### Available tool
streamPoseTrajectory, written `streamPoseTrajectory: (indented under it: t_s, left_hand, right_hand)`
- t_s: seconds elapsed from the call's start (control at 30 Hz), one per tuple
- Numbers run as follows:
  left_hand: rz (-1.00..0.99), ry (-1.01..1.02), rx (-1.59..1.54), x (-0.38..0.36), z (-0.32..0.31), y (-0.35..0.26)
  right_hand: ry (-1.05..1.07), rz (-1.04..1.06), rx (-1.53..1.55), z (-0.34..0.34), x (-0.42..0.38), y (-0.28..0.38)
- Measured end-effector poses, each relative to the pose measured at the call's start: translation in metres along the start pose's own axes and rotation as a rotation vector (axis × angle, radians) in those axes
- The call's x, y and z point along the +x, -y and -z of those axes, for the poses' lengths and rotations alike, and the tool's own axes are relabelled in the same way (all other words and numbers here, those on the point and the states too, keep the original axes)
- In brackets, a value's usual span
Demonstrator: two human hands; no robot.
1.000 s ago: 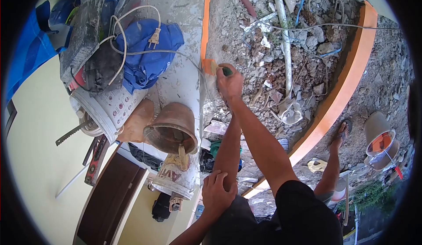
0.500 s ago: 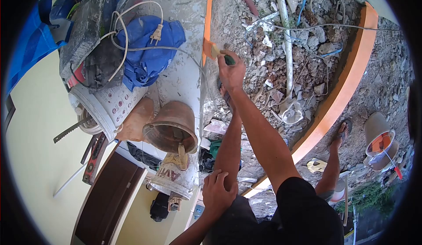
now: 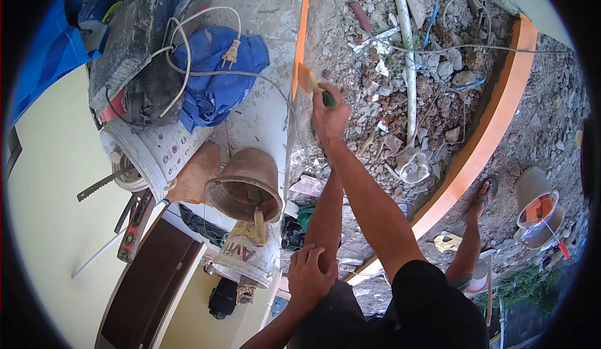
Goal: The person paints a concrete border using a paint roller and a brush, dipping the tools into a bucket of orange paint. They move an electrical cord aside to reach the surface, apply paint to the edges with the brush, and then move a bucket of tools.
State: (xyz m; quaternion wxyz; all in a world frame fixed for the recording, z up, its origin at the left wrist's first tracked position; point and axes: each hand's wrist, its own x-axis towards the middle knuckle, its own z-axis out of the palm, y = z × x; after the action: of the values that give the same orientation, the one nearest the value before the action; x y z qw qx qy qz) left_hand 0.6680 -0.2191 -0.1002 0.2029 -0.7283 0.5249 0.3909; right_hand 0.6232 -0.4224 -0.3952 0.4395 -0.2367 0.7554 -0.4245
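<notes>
My right hand [image 3: 330, 112] is closed around the green handle of a paintbrush [image 3: 307, 78]. The brush's orange-coated bristles lie at the narrow orange strip [image 3: 301, 42] along the edge of the pale ledge [image 3: 256, 108]. Below the hand, my right forearm crosses in front of my lower leg [image 3: 327, 214]. My left hand [image 3: 311, 274] rests over my bent knee, fingers draped and somewhat apart, with no tool in it.
Rubble [image 3: 375, 98] with a white pipe [image 3: 410, 73] lies right of the ledge, bounded by a curved orange curb [image 3: 485, 139]. On the ledge sit a blue cloth [image 3: 216, 92], a corded plug [image 3: 230, 53], a brown bucket [image 3: 247, 180] and a tool-filled white bucket [image 3: 144, 155]. Another bucket [image 3: 535, 192] stands right.
My right hand and the brush have slid slightly down along the orange strip, toward my body. The whole view has shifted a little. My left hand stays on the knee.
</notes>
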Motion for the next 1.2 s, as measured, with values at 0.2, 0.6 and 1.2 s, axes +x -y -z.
streamPoseTrajectory:
  t_s: [0.2,0.6,1.2]
  left_hand:
    - [-0.021,0.002,0.023,-0.004,-0.004,0.001]
    - [0.077,-0.279,-0.58,0.21,0.001,0.035]
    - [0.197,-0.34,-0.629,0.407,0.02,0.054]
  right_hand:
    - [-0.097,0.119,0.001,-0.017,0.027,-0.008]
    - [0.061,0.03,-0.074,0.111,-0.032,-0.004]
    - [-0.051,0.256,-0.129,-0.031,0.173,0.097]
